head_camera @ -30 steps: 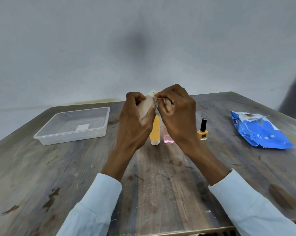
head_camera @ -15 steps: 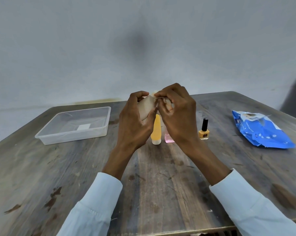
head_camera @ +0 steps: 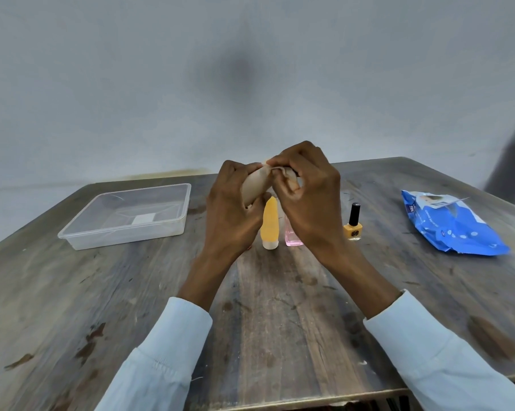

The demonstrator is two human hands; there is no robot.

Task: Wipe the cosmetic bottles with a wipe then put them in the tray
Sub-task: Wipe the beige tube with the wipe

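My left hand (head_camera: pixel 232 212) grips a beige cosmetic bottle (head_camera: pixel 254 186), held up above the table's middle. My right hand (head_camera: pixel 308 200) pinches a wipe (head_camera: pixel 287 176) against the bottle's upper end; most of the wipe is hidden under the fingers. Behind my hands an orange tube (head_camera: pixel 269 222) stands upright on its white cap. A pink bottle (head_camera: pixel 292 237) stands beside it, partly hidden by my right hand. To the right is a yellow nail polish bottle (head_camera: pixel 353 225) with a black cap. A clear plastic tray (head_camera: pixel 129 216) lies at the left.
A blue pack of wipes (head_camera: pixel 452 225) lies at the right of the wooden table (head_camera: pixel 280 307), its flap lifted. A grey wall stands behind the table. The table's front edge runs just below my sleeves.
My left thumb and fingers have shifted slightly on the beige bottle while my right hand kept rubbing the wipe at its top. Nothing on the table has moved.
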